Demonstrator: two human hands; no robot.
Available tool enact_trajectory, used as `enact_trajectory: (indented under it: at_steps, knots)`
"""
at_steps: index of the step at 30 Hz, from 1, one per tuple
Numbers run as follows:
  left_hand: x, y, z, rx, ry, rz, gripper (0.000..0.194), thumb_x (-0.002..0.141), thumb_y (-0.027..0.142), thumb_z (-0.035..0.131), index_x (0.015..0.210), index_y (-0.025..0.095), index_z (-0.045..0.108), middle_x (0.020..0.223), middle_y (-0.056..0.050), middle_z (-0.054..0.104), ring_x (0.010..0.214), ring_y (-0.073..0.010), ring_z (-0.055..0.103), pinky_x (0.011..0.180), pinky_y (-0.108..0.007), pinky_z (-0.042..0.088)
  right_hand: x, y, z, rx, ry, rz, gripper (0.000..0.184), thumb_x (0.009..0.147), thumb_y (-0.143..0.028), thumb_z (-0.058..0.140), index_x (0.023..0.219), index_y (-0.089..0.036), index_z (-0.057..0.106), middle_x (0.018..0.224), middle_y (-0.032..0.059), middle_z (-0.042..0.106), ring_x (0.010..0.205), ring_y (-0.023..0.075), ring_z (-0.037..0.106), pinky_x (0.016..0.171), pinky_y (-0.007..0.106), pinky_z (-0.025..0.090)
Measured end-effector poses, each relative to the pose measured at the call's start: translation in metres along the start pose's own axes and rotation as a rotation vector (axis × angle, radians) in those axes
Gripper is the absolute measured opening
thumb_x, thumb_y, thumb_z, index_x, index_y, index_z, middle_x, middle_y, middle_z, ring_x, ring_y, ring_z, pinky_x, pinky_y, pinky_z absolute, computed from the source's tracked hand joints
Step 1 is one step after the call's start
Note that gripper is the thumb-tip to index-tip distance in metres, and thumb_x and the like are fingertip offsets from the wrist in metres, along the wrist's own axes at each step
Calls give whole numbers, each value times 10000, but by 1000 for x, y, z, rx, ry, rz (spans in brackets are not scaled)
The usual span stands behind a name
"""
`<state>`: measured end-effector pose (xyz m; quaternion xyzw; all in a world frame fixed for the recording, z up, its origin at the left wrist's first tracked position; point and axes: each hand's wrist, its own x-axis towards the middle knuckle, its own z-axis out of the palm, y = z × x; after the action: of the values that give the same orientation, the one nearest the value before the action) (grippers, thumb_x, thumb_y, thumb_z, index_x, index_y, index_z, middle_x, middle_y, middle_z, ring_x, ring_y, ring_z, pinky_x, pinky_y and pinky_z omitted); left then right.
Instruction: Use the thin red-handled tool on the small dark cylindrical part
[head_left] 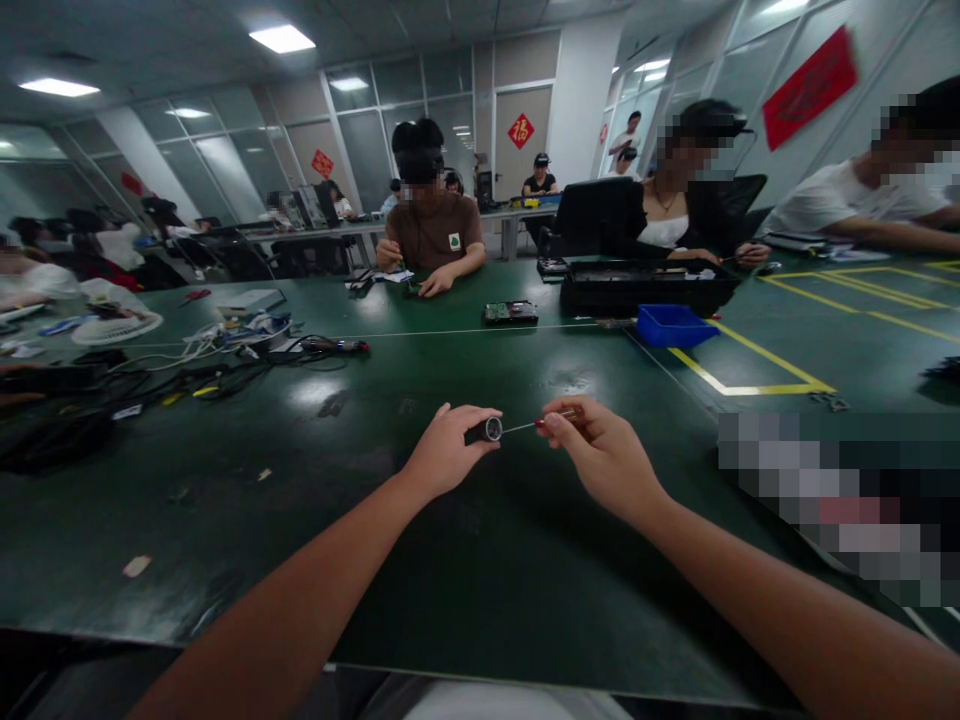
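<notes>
My left hand [444, 450] is closed around a short black cylinder [491, 429], which looks like a flashlight. Its round, pale-rimmed end faces right and toward me; what lies inside that end is too small to make out. A thin screwdriver [525, 427] with a red part near its handle is pinched in the fingers of my right hand [592, 440]. The shaft points left and its tip is at or very near the cylinder's rim; I cannot tell whether they touch. Both hands are just above the green table [420, 600].
A hard drive [511, 312] lies beyond my hands, with a blue bin [675, 326] and a long black case [649, 288] to its right. Tangled cables [225, 350] cover the left side. Across the table a person [431, 220] handles a small part; others sit at right.
</notes>
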<state>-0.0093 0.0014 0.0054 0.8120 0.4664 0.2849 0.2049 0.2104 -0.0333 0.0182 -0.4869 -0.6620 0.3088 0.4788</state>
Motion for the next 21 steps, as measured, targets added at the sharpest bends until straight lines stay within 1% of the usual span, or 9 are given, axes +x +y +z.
enact_trajectory:
  at_steps: [5,9,12,17,21]
  knots:
    - [0,0,-1,-7,18,1,359,841,258,720,1197,277,671,1236,-51,694,1177,-262,600,1166,-579,223,-3,6,1,-57,38,-58,227,942,-420,570,1054,-236,640,949,64,753,894,239,729,809,420,571]
    - [0,-2,-1,-15,26,18,360,840,247,722,1195,278,671,1237,-48,691,1186,-259,594,1167,-575,225,-2,7,1,15,25,-21,221,946,-412,563,1037,-225,639,921,58,749,870,225,732,798,402,580]
    - [0,-3,-1,-15,24,14,358,842,236,719,1194,276,670,1238,-45,690,1184,-256,595,1169,-581,213,-1,5,1,25,25,5,217,946,-405,564,1023,-215,635,900,55,746,865,220,731,796,397,581]
    - [0,-4,0,-10,39,31,376,835,235,727,1203,278,664,1227,-48,692,1173,-254,599,1152,-560,262,-4,3,3,-2,21,-20,205,949,-395,565,1044,-227,632,940,57,752,904,227,733,826,411,578]
    - [0,-3,0,-14,35,40,382,836,255,732,1210,283,661,1216,-41,697,1158,-254,604,1151,-560,261,-4,3,5,22,-3,-11,200,957,-389,556,1043,-224,629,944,56,751,915,221,734,838,403,577]
